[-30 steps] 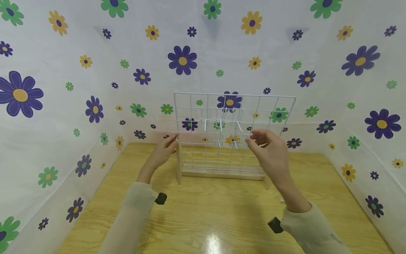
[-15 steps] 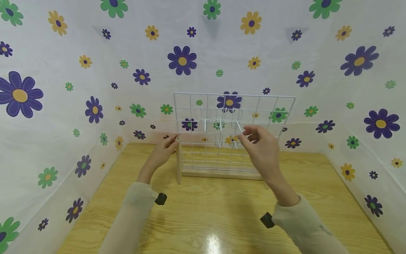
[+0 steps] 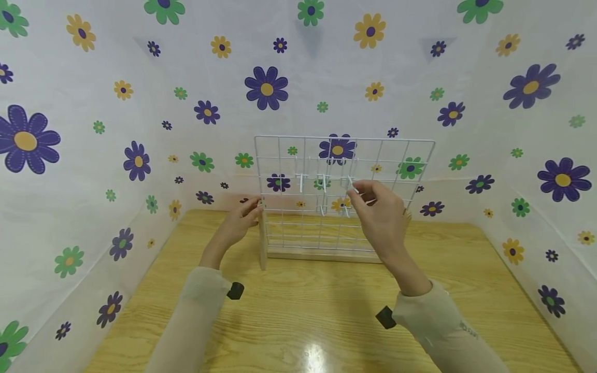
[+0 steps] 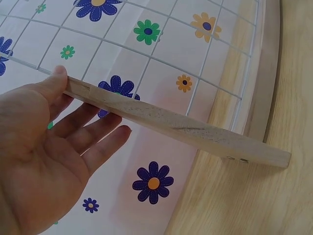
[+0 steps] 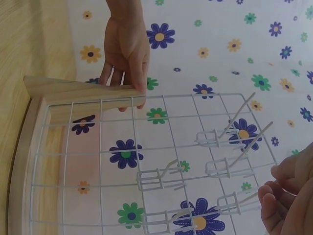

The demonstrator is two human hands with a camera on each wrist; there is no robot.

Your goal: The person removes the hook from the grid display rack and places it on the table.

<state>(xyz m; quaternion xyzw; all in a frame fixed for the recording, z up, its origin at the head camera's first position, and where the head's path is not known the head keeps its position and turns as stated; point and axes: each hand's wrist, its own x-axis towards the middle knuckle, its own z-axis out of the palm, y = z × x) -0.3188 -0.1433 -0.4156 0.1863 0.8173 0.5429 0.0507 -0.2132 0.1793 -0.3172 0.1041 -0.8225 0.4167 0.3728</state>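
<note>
Flowered cloth (image 3: pixel 298 67) backs the wooden table (image 3: pixel 280 300), where a wire grid (image 5: pixel 100 152) stands. The left hand (image 3: pixel 239 223) pinches its end post (image 4: pixel 161 116); the right hand (image 3: pixel 383 213) seems to pinch the tip of one white hook (image 3: pixel 351 181), partly hidden from me. Best brace the post firmly, handle that hook gently.

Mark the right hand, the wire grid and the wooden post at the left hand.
Right hand (image 3: pixel 381 215), head view: middle of the hand.
Wire grid (image 3: pixel 345 138), head view: top edge wire.
Wooden post (image 4: pixel 181 126), left wrist view: about midway along.
</note>
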